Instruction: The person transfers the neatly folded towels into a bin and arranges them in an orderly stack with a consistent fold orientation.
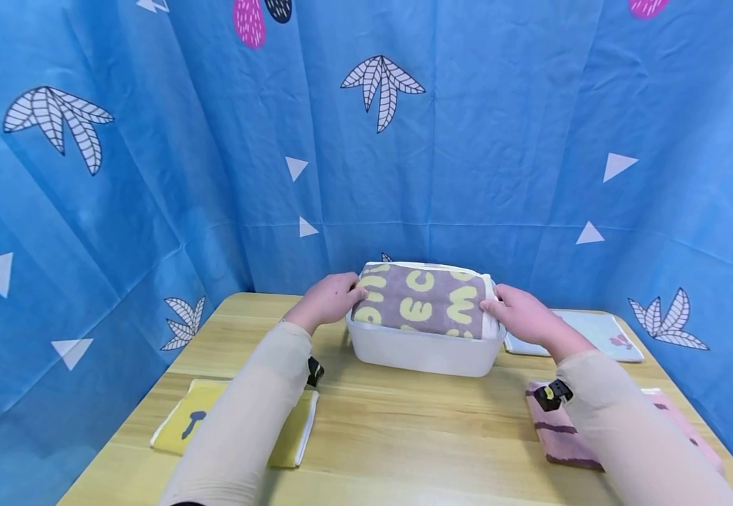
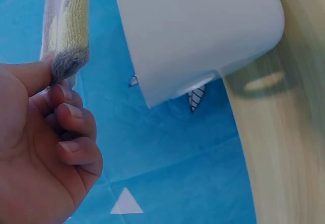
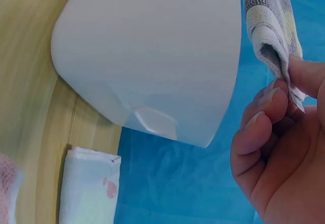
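Note:
A folded purple-grey towel with yellow letters is held over the mouth of a white plastic bin. My left hand pinches its left end between thumb and fingers, as the left wrist view also shows, where the towel's rolled edge is above the fingertips. At the other end my right hand pinches the white-edged side. In the right wrist view the towel's folded layers stand apart from the bin wall. Whatever lies inside the bin is hidden by the towel.
A folded yellow towel lies at front left, partly under the left sleeve. At right are a folded pink towel, partly behind the right sleeve, and a white towel behind it. A blue patterned curtain surrounds the wooden table.

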Motion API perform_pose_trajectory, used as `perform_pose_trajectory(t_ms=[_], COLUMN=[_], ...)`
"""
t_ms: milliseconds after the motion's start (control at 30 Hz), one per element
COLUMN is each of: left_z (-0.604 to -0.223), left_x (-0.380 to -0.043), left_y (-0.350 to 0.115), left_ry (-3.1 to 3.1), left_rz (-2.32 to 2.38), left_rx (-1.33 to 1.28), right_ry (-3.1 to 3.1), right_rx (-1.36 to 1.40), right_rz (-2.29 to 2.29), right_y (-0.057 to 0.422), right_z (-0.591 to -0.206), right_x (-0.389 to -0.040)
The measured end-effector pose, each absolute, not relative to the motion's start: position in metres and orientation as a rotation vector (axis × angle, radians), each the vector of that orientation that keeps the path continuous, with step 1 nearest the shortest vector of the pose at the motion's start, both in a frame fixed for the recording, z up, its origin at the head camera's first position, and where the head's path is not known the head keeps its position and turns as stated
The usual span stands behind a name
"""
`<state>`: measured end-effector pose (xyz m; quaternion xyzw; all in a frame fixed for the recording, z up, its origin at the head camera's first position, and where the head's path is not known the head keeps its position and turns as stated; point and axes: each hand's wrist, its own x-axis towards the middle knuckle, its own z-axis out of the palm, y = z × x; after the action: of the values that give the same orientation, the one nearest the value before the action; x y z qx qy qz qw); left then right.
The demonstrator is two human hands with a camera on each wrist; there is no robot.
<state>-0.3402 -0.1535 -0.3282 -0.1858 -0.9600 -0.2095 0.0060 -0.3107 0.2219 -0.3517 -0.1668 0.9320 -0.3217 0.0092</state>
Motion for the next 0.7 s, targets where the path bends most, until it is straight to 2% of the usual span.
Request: perform_pose_trajectory(t_ms=[700], left_z=[-0.354], left_x=[-0.376], left_y=[-0.141], left_ry=[-3.059], left_rz=[-0.817], left_rx=[-0.384], right_ry=[2.938], right_rx=[-0.368], right_rz=[-0.984], right_y=[0.218], right_z=[-0.362], right_x=[-0.349])
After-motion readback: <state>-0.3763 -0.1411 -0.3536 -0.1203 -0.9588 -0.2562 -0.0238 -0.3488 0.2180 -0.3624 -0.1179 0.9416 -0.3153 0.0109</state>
